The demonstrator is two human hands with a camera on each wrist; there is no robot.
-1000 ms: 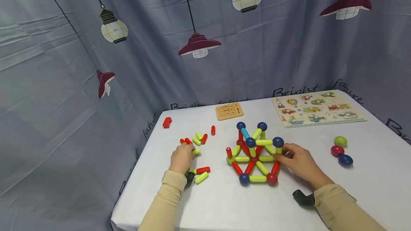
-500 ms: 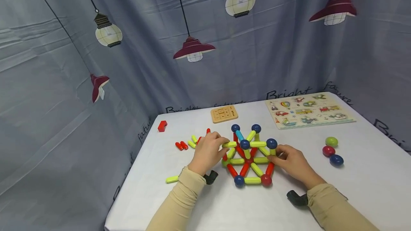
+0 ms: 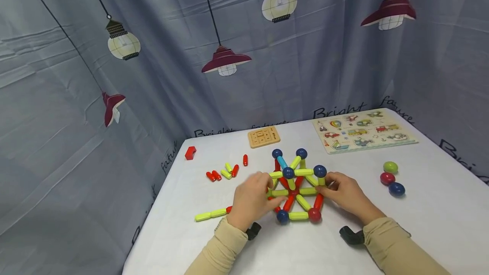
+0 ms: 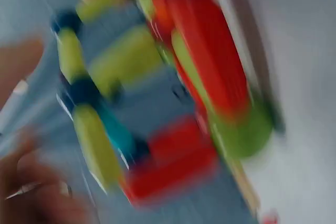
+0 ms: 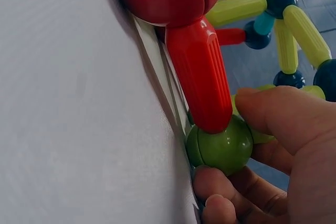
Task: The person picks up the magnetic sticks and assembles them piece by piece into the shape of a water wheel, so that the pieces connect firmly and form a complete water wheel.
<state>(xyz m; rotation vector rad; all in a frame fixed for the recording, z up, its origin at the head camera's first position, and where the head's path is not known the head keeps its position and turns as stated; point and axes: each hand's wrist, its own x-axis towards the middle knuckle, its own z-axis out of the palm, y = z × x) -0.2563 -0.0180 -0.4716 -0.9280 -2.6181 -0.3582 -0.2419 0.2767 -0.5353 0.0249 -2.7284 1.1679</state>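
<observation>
A toy ball-and-rod structure (image 3: pixel 293 192) stands mid-table, with red and yellow-green rods joining coloured balls. Its raised blue ball (image 3: pixel 288 173) bears a yellow-green rod (image 4: pixel 97 145) that points left, the far end close to the tip of an upright red rod (image 4: pixel 170 166). My left hand (image 3: pixel 250 200) is at the structure's left side; its blurred fingers (image 4: pixel 34 187) are loosely bent and apart from that rod. On the right side, my right hand (image 3: pixel 345 194) holds a green ball (image 5: pixel 223 142) at the base between thumb and fingers. In the head view that ball is hidden by the hand.
Loose red and yellow-green rods (image 3: pixel 226 174) lie back left; a row of rods (image 3: pixel 208 215) lies by the left wrist. A red block (image 3: pixel 190 152), wooden board (image 3: pixel 263 136) and picture puzzle (image 3: pixel 363 130) are farther back. Green, red and blue balls (image 3: pixel 387 178) sit at right.
My left hand picked a yellow-green rod from the loose ones, carried it right to the raised blue ball and let go. My right hand has kept its hold. The head view has shifted slightly.
</observation>
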